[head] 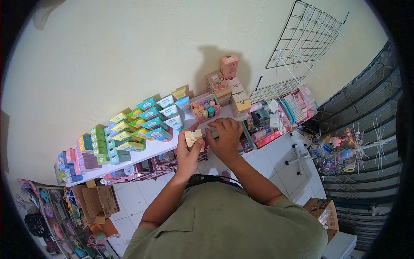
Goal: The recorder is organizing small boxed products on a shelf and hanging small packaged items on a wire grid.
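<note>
My left hand [189, 152] grips a small cream-coloured carton [193, 137], its thumb across the front. Close by on the right, my right hand [225, 137] has its fingers spread and bent, with nothing seen in them. Just beyond both hands, a pink box [206, 108] full of small colourful-capped bottles stands on the white shelf [139, 160]. Behind it to the right, peach and tan cartons [229, 66] are stacked. Rows of squeeze tubes [158, 135] stand to the left, followed by green, teal and purple small boxes [101, 144].
Black wire grid panels [300, 39] with white hooks are at the upper right, above bins of goods [263, 129]. Open cardboard boxes [98, 202] lie at lower left beside a display rack [55, 217]. A hanging-goods stand [347, 152] is on the right.
</note>
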The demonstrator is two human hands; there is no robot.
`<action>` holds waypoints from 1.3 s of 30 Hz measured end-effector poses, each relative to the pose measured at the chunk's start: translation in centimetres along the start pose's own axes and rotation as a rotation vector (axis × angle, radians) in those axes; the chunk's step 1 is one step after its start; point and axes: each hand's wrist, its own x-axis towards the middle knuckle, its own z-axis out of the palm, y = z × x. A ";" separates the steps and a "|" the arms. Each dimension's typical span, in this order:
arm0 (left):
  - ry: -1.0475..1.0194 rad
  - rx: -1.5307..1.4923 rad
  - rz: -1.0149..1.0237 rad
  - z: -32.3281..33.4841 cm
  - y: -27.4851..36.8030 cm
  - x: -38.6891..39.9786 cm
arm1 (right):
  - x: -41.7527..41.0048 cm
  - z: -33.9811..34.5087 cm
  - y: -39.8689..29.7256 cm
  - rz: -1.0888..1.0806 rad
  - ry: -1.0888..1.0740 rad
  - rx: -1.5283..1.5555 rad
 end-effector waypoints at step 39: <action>0.027 0.037 0.063 0.1 -0.8 2.3 | 3.1 0.8 0.0 0.033 -0.149 0.020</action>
